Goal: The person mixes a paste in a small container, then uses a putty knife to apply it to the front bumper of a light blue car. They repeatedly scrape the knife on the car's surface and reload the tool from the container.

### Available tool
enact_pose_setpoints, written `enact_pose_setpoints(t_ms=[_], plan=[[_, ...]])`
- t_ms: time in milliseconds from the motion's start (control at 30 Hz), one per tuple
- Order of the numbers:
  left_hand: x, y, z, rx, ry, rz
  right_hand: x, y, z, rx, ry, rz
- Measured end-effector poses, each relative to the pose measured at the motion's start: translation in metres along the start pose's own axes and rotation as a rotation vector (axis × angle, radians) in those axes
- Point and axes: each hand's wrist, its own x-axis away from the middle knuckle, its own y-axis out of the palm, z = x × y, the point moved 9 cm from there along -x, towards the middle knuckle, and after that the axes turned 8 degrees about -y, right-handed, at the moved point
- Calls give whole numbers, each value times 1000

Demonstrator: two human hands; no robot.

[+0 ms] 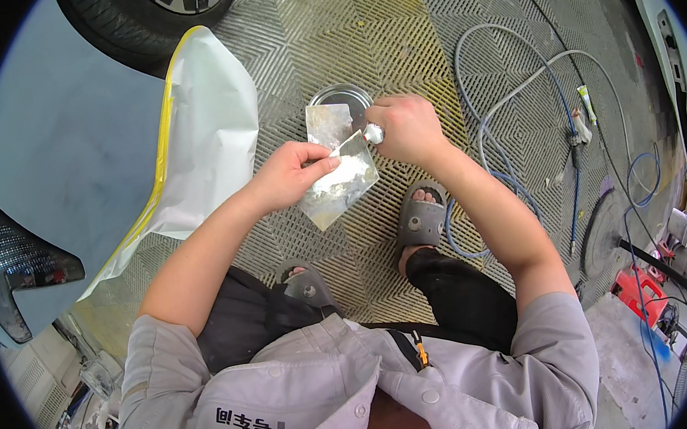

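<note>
My left hand [295,174] pinches a flat mixing board [325,214] between thumb and fingers. White putty [344,178] is smeared over its middle. Along the board's upper edge, by my left fingertips, runs a thin pale strip [347,142]; I cannot tell whether it is a separate spreader. Curled fingers of my right hand [408,127] wrap round a small white tube [373,133], its red-marked tip at the board's upper right corner. Behind the board lie a second stained plate [329,122] and a round metal tin [345,93], partly hidden by that plate and my right hand.
At left stands a grey-blue car panel [68,149] with white masking paper [217,119] edged in yellow tape, and a wheel above. Hoses [482,112] loop over the grated floor [283,81] at right, near another tube [587,103]. A red case [638,296] sits lower right.
</note>
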Motion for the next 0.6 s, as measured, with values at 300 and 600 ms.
enact_pose_setpoints(t_ms=[300, 600], plan=[[-1, -2, -5, -17, -30, 2, 0, 4, -3, 43, -6, -14], [-6, -4, -19, -41, 15, 15, -1, 11, -5, 76, 45, -115]])
